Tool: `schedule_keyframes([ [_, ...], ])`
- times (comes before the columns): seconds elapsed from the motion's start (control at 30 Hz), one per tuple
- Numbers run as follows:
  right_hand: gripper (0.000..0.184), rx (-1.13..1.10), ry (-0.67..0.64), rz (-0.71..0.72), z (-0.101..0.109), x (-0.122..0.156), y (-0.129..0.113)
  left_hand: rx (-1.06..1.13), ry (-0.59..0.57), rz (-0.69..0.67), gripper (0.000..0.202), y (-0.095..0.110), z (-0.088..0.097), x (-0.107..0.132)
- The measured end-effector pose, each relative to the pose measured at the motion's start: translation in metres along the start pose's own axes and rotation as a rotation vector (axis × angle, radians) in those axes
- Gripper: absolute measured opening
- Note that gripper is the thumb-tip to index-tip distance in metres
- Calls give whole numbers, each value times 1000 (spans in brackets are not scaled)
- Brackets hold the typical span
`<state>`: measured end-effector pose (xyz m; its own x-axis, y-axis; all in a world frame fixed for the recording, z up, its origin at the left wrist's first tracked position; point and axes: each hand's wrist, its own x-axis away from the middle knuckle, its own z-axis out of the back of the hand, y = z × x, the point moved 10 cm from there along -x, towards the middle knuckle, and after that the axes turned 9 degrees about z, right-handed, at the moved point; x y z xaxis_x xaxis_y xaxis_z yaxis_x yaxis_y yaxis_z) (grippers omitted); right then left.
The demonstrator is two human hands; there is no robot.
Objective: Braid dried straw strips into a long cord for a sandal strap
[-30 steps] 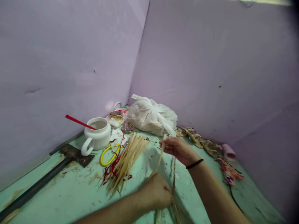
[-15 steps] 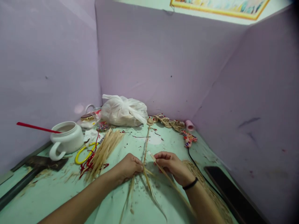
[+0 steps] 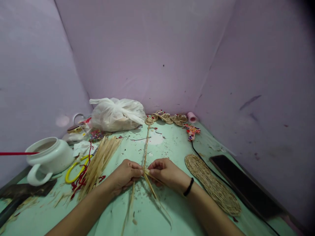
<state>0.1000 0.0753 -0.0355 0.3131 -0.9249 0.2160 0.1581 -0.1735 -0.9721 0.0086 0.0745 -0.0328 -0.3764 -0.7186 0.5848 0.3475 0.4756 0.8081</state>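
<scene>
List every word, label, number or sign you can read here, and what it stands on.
None can be read. The white pot, plastic bag, dark phone and the straw strands pinched by the left hand and right hand bear no lettering. The lidded jar by the wall is too small and blurred to tell.

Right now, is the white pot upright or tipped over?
Upright: the white pot stands on its base on the table, its mouth faces up, and a red stick leans out of it.
</scene>
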Motion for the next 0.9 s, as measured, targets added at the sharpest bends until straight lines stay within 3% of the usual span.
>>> schedule_keyframes([
  [0.27,9,-7,3,1,-2,0,0,0,-12,3,26,-1,0,0],
  [0.43,14,-100,49,-57,-2,2,3,-6,-17,-15,25,-1,-1,-1],
  [0.67,4,-265,89,-179,-6,4,14,-2,2,-9,22,0,0,-1],
  [0.9,5,-137,47,-161,-6,1,10,-24,13,-24,22,2,-1,1],
])
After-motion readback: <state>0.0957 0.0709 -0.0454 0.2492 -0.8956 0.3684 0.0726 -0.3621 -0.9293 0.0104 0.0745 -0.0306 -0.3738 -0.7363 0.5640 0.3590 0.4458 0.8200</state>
